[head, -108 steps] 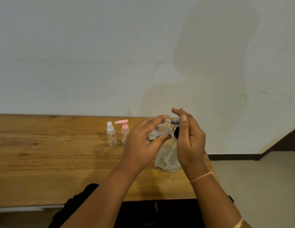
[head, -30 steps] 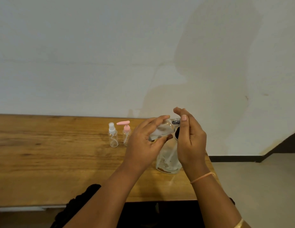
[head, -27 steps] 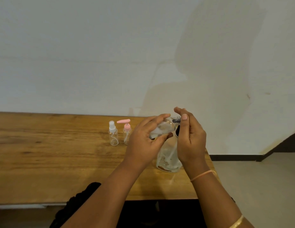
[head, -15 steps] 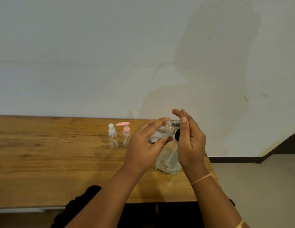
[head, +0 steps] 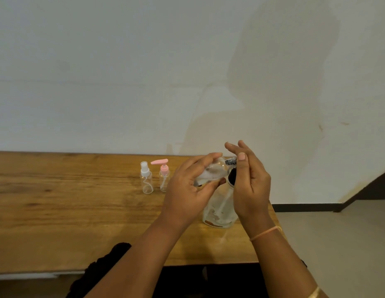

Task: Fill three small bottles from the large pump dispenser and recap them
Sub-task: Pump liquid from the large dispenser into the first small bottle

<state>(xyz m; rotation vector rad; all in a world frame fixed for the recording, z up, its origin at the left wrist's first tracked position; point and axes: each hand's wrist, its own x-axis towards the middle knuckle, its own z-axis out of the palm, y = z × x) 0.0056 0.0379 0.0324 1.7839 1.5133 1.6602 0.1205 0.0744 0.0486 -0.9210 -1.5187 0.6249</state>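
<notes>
The large clear pump dispenser (head: 219,214) stands on the wooden table (head: 58,207) near its right end. My left hand (head: 187,190) grips a small clear bottle (head: 213,169), tilted with its mouth at the dispenser's dark nozzle (head: 230,161). My right hand (head: 249,181) covers the pump head with fingers held fairly straight and the thumb beside the nozzle. The pump head itself is mostly hidden. Two other small bottles stand capped to the left: one with a white spray top (head: 146,179), one with a pink pump top (head: 164,177).
The table runs along a pale wall (head: 122,82). Its right edge lies just past the dispenser, with bare floor (head: 337,244) beyond. Dark clothing (head: 105,267) shows at the table's near edge.
My right fingers have lifted and spread slightly above the pump head. The left hand keeps the small bottle at the nozzle. The two standing bottles have not moved.
</notes>
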